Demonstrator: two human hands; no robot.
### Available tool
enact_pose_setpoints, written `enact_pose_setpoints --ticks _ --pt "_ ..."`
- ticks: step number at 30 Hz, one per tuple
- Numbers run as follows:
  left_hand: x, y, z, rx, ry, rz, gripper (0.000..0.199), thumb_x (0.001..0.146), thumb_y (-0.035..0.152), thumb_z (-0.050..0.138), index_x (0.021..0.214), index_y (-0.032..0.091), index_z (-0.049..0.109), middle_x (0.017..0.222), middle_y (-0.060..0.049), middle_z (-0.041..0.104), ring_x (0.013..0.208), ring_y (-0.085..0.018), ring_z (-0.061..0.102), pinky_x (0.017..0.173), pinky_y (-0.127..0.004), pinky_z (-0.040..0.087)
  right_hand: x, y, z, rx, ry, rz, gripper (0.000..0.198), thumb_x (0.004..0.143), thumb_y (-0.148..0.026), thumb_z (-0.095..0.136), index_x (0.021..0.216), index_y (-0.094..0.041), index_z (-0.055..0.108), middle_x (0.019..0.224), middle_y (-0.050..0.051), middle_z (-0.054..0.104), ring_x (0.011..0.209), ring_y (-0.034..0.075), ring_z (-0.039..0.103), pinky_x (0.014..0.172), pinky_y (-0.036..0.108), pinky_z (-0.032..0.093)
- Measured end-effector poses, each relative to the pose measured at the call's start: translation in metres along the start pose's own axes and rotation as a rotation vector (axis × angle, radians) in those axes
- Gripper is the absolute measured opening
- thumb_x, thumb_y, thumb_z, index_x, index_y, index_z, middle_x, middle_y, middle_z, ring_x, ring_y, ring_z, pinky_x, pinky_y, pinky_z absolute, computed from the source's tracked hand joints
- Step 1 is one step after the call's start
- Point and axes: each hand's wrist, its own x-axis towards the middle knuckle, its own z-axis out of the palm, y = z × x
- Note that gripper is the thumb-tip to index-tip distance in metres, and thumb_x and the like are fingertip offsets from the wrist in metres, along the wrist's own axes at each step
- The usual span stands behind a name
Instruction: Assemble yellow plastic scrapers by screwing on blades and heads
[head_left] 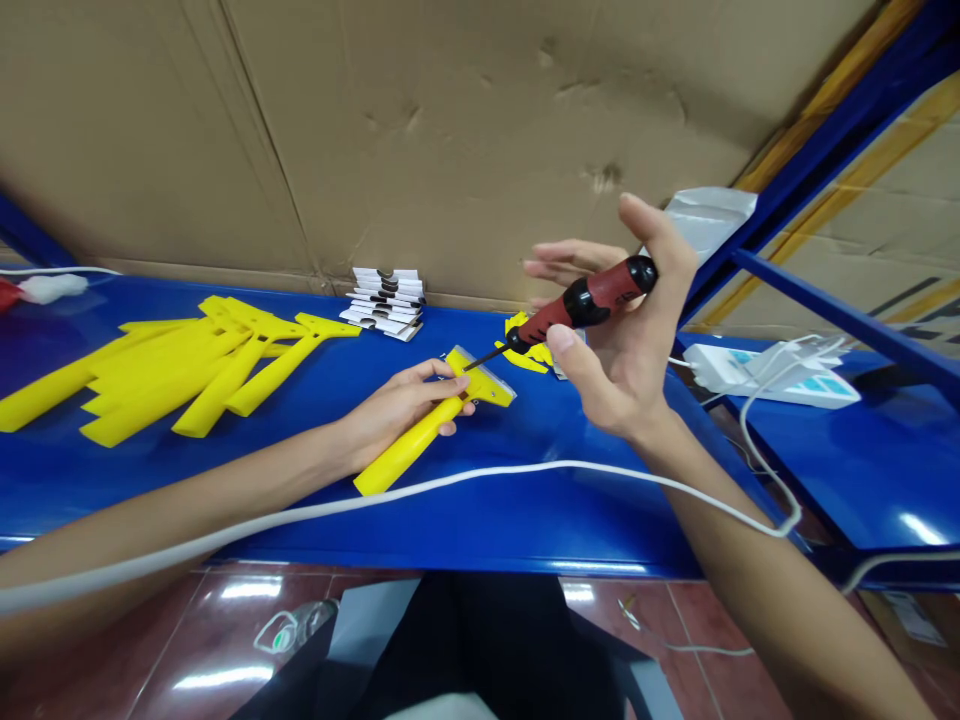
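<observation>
My left hand (409,405) is closed round the neck of a yellow scraper (409,448), whose handle slants down toward the table's front edge. A clear strip lines the scraper's wide head. My right hand (630,330) holds a red and black screwdriver (577,305) by thumb and forefinger, its other fingers spread. The screwdriver is tilted, and its dark shaft comes down to the scraper's head beside my left fingertips. Whether the tip sits in a screw is too small to tell.
Several yellow scrapers (172,370) lie piled at left. A stack of white folded cards (386,303) and small yellow pieces (529,355) are at the back of the blue table (300,510). A white cable (480,473) crosses in front of my arms; a power strip (772,375) lies right.
</observation>
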Motion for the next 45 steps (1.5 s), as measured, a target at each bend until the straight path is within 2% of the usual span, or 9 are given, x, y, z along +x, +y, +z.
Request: enact_pose_setpoints --ticks 5,11,17,23,29,32,36,42,45 --pt "-0.0006 0.0008 0.0008 0.003 0.003 0.001 0.027 0.094 0.023 0.093 0.096 0.017 0.067 0.099 -0.012 0.078 0.083 -0.018 0.074 0.057 -0.020 0.055 -0.0015 0.0022 -0.0015 -0.078 0.010 0.113 0.094 0.094 -0.075 0.081 0.171 -0.047 0.036 0.153 0.009 0.065 0.135 0.036 0.074 0.091 0.054 0.076" --pt "-0.0021 0.0018 0.0024 0.008 0.019 -0.009 0.027 0.094 0.020 0.092 0.099 0.018 0.065 0.102 -0.011 0.078 0.089 -0.019 0.077 0.057 -0.020 0.056 -0.0037 0.0031 0.0004 -0.112 0.110 0.021 0.089 0.086 -0.064 0.096 0.162 -0.043 0.055 0.140 0.008 0.067 0.086 0.024 0.076 0.078 0.045 0.075" --pt "-0.0013 0.0023 0.0016 0.006 0.015 0.005 0.027 0.093 0.020 0.093 0.098 0.017 0.066 0.099 -0.012 0.077 0.083 -0.018 0.074 0.057 -0.021 0.056 -0.0045 0.0055 0.0060 -0.079 0.073 0.047 0.078 0.104 -0.067 0.073 0.171 -0.045 0.041 0.137 0.007 0.065 0.127 0.032 0.076 0.091 0.051 0.076" --pt "-0.0021 0.0014 0.0013 0.011 0.027 -0.009 0.030 0.093 0.021 0.094 0.100 0.018 0.065 0.102 -0.011 0.078 0.086 -0.019 0.077 0.058 -0.021 0.057 -0.0083 0.0055 0.0033 -0.146 0.152 0.052 0.078 0.095 -0.063 0.088 0.161 -0.040 0.052 0.126 0.006 0.068 0.100 0.028 0.079 0.091 0.051 0.074" --pt "0.0007 0.0016 -0.0006 -0.012 0.004 0.003 0.031 0.092 0.019 0.094 0.097 0.018 0.064 0.100 -0.011 0.078 0.084 -0.018 0.076 0.057 -0.020 0.056 -0.0050 0.0006 0.0003 -0.067 0.042 0.027 0.073 0.107 -0.067 0.065 0.173 -0.045 0.043 0.156 0.007 0.061 0.147 0.037 0.065 0.111 0.063 0.069" --pt "0.0008 0.0020 -0.0002 -0.008 0.010 0.005 0.028 0.093 0.018 0.092 0.097 0.018 0.064 0.100 -0.011 0.077 0.084 -0.018 0.076 0.056 -0.020 0.056 -0.0061 0.0032 0.0016 -0.073 0.090 0.078 0.073 0.105 -0.068 0.071 0.170 -0.046 0.047 0.150 0.009 0.064 0.139 0.035 0.069 0.106 0.059 0.072" --pt "-0.0010 0.0021 0.0010 -0.009 0.020 0.004 0.027 0.094 0.017 0.091 0.098 0.018 0.065 0.106 -0.011 0.078 0.086 -0.018 0.076 0.056 -0.020 0.056 -0.0053 0.0060 0.0017 -0.154 0.156 -0.015 0.071 0.099 -0.057 0.083 0.164 -0.042 0.059 0.125 0.006 0.070 0.108 0.029 0.077 0.090 0.049 0.076" --pt "-0.0002 0.0005 -0.0001 -0.011 0.002 0.010 0.031 0.092 0.022 0.095 0.096 0.018 0.065 0.102 -0.010 0.077 0.087 -0.018 0.076 0.057 -0.020 0.055 -0.0017 -0.0002 0.0030 -0.089 0.096 -0.024 0.071 0.105 -0.061 0.071 0.171 -0.043 0.051 0.141 0.007 0.069 0.133 0.034 0.073 0.099 0.053 0.075" --pt "0.0003 0.0006 -0.0005 -0.016 0.005 0.013 0.032 0.092 0.021 0.095 0.095 0.018 0.064 0.103 -0.010 0.077 0.086 -0.018 0.076 0.055 -0.020 0.053 -0.0044 -0.0006 0.0025 -0.151 0.125 0.069 0.072 0.099 -0.058 0.083 0.164 -0.042 0.057 0.132 0.006 0.072 0.116 0.032 0.080 0.091 0.050 0.076"
